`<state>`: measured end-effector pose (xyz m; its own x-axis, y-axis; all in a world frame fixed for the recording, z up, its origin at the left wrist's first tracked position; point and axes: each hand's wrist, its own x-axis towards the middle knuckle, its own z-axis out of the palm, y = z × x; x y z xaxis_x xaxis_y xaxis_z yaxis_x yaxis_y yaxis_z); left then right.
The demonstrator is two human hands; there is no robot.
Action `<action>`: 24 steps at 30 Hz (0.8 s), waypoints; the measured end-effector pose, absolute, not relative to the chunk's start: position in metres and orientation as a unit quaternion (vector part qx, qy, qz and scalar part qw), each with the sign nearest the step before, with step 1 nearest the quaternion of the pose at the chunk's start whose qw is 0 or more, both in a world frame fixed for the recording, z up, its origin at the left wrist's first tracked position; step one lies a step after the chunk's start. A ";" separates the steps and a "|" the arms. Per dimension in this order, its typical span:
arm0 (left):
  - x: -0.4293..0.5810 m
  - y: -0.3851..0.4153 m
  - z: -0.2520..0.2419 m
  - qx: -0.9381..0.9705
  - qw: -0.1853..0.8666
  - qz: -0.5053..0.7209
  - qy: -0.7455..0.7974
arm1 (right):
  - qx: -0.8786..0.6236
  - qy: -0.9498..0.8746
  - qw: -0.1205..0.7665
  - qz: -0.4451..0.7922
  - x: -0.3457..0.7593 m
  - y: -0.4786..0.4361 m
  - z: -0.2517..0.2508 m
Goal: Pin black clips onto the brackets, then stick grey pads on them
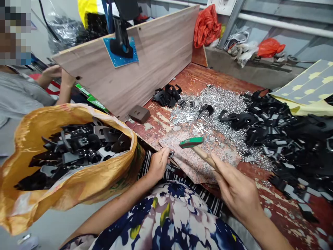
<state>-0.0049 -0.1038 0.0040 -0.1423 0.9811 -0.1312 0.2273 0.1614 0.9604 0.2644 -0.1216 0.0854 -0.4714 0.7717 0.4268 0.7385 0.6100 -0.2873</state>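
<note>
My right hand (235, 187) is wrapped round the wooden handle of a hammer (191, 142) with a green head. The hammer head hovers over or rests on a speckled stone slab (192, 165); which of these I cannot tell. At the slab's left edge, my left hand (158, 164) is closed with thumb and fingertips on a small dark part (171, 154), mostly hidden by the fingers. Loose thin metal pins (201, 128) lie on the slab's far side, just beyond the hammer head.
Small shiny metal pieces (221, 99) are heaped behind the slab. Black plastic parts (281, 135) pile up at right. A yellow sack (111, 177) of black parts stands at left. A wooden board (156, 48) walls the far side; another person's hand (68, 78) is beyond it.
</note>
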 end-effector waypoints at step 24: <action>0.012 -0.095 0.032 0.381 0.636 0.479 0.470 | -0.449 -0.752 0.336 0.345 0.237 -0.084 0.081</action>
<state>0.0118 -0.0946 0.0323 0.0994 0.9673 -0.2332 -0.2510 0.2512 0.9348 0.2367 -0.0835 0.0814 -0.3704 0.9078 0.1965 0.4435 0.3587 -0.8214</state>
